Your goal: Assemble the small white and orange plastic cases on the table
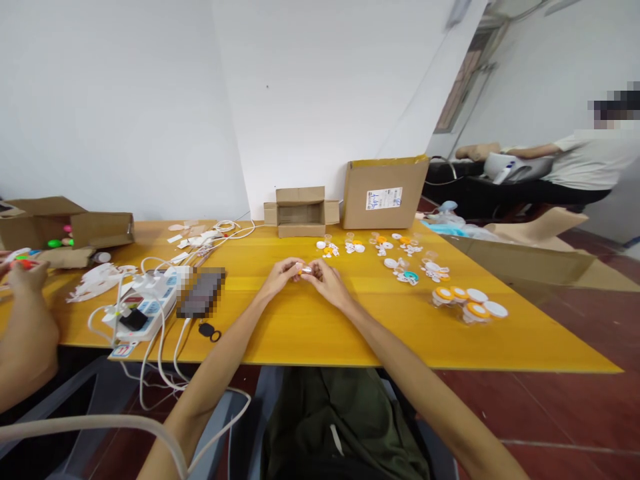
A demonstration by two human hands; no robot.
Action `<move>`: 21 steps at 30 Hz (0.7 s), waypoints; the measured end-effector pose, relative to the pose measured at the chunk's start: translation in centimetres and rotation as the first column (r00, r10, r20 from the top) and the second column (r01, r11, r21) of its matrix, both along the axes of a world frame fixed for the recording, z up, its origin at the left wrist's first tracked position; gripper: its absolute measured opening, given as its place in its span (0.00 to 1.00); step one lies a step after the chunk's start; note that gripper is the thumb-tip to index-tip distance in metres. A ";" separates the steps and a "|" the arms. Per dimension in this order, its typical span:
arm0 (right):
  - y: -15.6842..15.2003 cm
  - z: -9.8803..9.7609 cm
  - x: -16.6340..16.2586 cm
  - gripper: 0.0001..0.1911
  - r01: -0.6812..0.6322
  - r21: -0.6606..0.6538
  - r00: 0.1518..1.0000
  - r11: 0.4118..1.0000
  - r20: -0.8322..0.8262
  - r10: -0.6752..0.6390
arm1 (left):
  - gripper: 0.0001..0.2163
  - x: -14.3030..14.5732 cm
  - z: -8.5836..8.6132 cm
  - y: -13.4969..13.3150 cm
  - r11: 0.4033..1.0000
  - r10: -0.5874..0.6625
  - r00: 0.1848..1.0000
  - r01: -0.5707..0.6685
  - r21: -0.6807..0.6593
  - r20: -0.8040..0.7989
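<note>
Both hands meet over the middle of the yellow table (pixel 310 333). Between their fingertips is a small orange-and-white piece (pixel 305 271), mostly covered, so its exact kind does not show. My left hand (pixel 284 275) pinches it from one side and my right hand (pixel 326 283) from the other. Beyond my right hand lie small groups of white discs, orange rings and clear cups, among them a white disc (pixel 321 245) and a teal ring (pixel 411 276). Farther right stand several clear containers with orange-and-white lids (pixel 477 310).
An open small carton (pixel 301 215) and a large cardboard box (pixel 385 197) stand along the wall. On the left are a power strip (pixel 160 300), a dark phone (pixel 201 293) and white cables. Another person's hand (pixel 25 270) works at far left; a person sits at far right.
</note>
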State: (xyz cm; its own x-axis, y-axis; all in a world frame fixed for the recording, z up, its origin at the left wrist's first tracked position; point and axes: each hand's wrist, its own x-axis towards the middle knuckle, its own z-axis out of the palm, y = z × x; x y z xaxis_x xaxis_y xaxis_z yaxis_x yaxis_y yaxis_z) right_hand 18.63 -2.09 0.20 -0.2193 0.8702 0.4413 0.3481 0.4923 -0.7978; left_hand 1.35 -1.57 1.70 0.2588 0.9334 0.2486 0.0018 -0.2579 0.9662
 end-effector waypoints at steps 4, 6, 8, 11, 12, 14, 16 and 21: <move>0.0 -0.1 0.4 0.15 0.052 0.023 0.993 0.998 0.106 -0.054 | 0.21 0.0 -0.1 0.0 1.000 -0.009 1.000 0.009 -0.007 -0.002; 0.1 -0.1 0.6 0.17 0.078 0.020 0.982 0.997 0.171 -0.080 | 0.22 0.1 0.0 0.0 1.000 -0.013 1.000 0.013 -0.008 0.004; 0.1 -0.2 0.6 0.17 0.091 0.019 0.979 0.996 0.183 -0.093 | 0.23 0.1 0.0 0.0 1.000 -0.013 1.000 0.013 -0.008 0.015; 0.1 -0.3 0.4 0.16 0.084 0.037 0.990 0.996 0.108 -0.087 | 0.23 0.1 0.0 0.0 1.000 -0.007 1.000 0.007 -0.002 0.021; 0.1 -0.3 0.3 0.16 0.074 0.051 0.994 0.996 0.081 -0.078 | 0.23 0.1 0.0 0.0 1.000 -0.007 1.000 0.007 -0.001 0.018; 0.1 -0.2 0.2 0.16 0.059 0.083 0.997 0.995 0.052 -0.064 | 0.22 0.1 -0.1 0.0 1.000 -0.009 1.000 0.009 0.001 0.006; 0.1 -0.2 0.2 0.15 0.061 0.105 0.996 0.993 0.056 -0.067 | 0.21 0.1 -0.1 0.0 1.000 -0.014 1.000 0.014 0.004 -0.006; -0.2 0.1 0.4 0.13 0.084 0.096 0.987 0.992 0.127 -0.096 | 0.20 0.1 -0.2 0.0 1.000 -0.019 1.000 0.019 0.011 -0.014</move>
